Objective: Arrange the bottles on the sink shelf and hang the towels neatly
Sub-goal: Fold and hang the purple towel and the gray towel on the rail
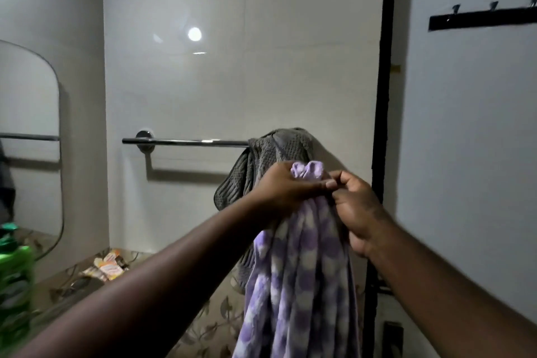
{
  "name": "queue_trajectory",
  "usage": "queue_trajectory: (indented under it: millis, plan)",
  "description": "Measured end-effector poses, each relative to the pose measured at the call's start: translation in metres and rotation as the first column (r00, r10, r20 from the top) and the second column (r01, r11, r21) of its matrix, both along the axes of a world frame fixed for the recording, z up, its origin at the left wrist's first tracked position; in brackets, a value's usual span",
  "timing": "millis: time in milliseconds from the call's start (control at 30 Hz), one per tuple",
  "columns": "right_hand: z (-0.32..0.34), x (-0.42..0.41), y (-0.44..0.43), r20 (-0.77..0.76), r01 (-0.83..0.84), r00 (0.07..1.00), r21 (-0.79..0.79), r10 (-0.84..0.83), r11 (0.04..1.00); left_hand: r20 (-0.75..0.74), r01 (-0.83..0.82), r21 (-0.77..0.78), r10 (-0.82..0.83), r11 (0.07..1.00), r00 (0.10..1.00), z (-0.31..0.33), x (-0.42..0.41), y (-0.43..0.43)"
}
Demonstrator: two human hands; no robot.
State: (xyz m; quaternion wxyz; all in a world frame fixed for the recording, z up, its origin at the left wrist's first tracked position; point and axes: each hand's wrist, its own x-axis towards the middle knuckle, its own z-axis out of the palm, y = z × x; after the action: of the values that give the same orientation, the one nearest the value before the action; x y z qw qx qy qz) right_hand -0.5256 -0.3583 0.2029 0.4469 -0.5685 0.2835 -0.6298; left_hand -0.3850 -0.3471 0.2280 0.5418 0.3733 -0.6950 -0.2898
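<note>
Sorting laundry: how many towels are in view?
2: grey towel on the rail's right end; purple checked towel gripped by left hand and right hand. Others may be hidden.

Two towels show, a grey towel (280, 144) and a purple checked towel (305, 270), plus one towel rail (186, 142), one mirror (29, 125), one blurred green bottle (16, 273) and three wall hooks (455, 9).

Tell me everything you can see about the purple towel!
The purple towel is soft and fluffy-looking, with lilac and white checks. Its top is bunched into a wad, and the rest hangs straight down in long folds past the bottom of the picture. The left hand grips the bunched top, and the right hand pinches the cloth beside it. It is not on the rail yet; the grey towel hangs just behind it.
</note>
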Motion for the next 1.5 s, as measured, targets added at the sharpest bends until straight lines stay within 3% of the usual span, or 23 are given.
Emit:
queue_trajectory:
  millis: [100,267,300,367,433,500,600,700,767,800,867,933,967,1067,1200,1267,1367,1433,1500]
  plan:
    - [-0.004,-0.009,-0.006,-0.072,0.034,0.997,-0.043,-0.037,0.998,-0.028,-0.123,-0.094,0.121,0.988,0.992,-0.001,0.004,-0.005]
    - [-0.022,-0.03,-0.013,-0.51,0.02,0.857,-0.109,-0.074,0.994,-0.133,-0.255,-0.154,0.236,0.955,0.963,-0.003,0.011,-0.014]
    - [-0.024,-0.031,-0.015,-0.52,0.09,0.839,-0.158,-0.16,0.983,-0.095,-0.23,-0.149,0.218,0.962,0.971,-0.004,0.011,-0.013]
    - [-0.022,-0.029,-0.017,-0.451,0.234,0.835,-0.225,-0.314,0.946,0.156,-0.216,-0.184,0.246,0.959,0.957,-0.007,0.011,-0.011]
    - [-0.018,-0.022,-0.015,-0.322,0.197,0.913,-0.187,-0.25,0.962,0.45,-0.239,-0.252,0.332,0.938,0.829,-0.007,0.011,-0.008]
    - [-0.014,-0.016,-0.013,-0.231,0.145,0.955,-0.176,-0.184,0.974,0.535,-0.233,-0.282,0.354,0.931,0.767,-0.003,0.011,-0.005]
    - [-0.014,-0.022,-0.016,-0.294,0.215,0.912,-0.254,-0.287,0.943,0.448,-0.25,-0.332,0.385,0.909,0.807,0.001,0.015,-0.004]
    - [-0.026,-0.027,-0.023,-0.535,0.246,0.762,-0.281,-0.364,0.928,0.315,-0.322,-0.336,0.428,0.885,0.847,0.002,0.017,-0.006]
    - [-0.034,-0.028,-0.027,-0.55,0.312,0.719,-0.291,-0.425,0.904,0.294,-0.374,-0.295,0.456,0.879,0.84,0.003,0.019,-0.009]
    - [-0.034,-0.029,-0.028,-0.495,0.373,0.731,-0.285,-0.469,0.883,0.305,-0.383,-0.262,0.453,0.886,0.838,0.002,0.021,-0.01]
    - [-0.026,-0.027,-0.028,-0.271,0.389,0.869,-0.142,-0.413,0.91,0.349,-0.352,-0.19,0.398,0.916,0.848,-0.002,0.02,-0.009]
    - [-0.015,-0.019,-0.024,-0.075,0.226,0.972,0.051,-0.222,0.973,0.368,-0.261,-0.119,0.287,0.958,0.884,-0.008,0.014,-0.008]
    - [-0.01,-0.015,-0.022,-0.067,0.158,0.986,0.084,-0.153,0.984,0.33,-0.194,-0.08,0.21,0.978,0.92,-0.012,0.009,-0.007]
    - [0.0,-0.01,-0.023,-0.107,0.075,0.992,0.111,-0.063,0.991,0.098,-0.02,0.002,0.02,1.0,0.995,-0.018,-0.001,-0.01]
    - [0.009,-0.022,-0.024,-0.18,0.058,0.983,0.097,-0.04,0.994,-0.053,-0.07,-0.036,0.068,0.997,0.996,-0.023,-0.004,-0.016]
    - [0.008,-0.026,-0.025,-0.316,0.063,0.948,0.048,-0.044,0.997,-0.117,-0.088,-0.03,0.084,0.996,0.99,-0.025,-0.003,-0.018]
    - [-0.003,-0.027,-0.022,-0.564,0.12,0.821,0.012,-0.092,0.993,-0.121,-0.109,-0.044,0.103,0.993,0.987,-0.028,0.001,-0.021]
    - [-0.012,-0.028,-0.021,-0.575,0.121,0.816,0.075,-0.057,0.99,-0.084,-0.111,-0.07,0.105,0.991,0.991,-0.028,0.005,-0.026]
    - [-0.012,-0.027,-0.021,-0.488,0.237,0.849,0.011,-0.202,0.971,0.0,-0.065,-0.078,0.066,0.995,0.998,-0.028,0.01,-0.027]
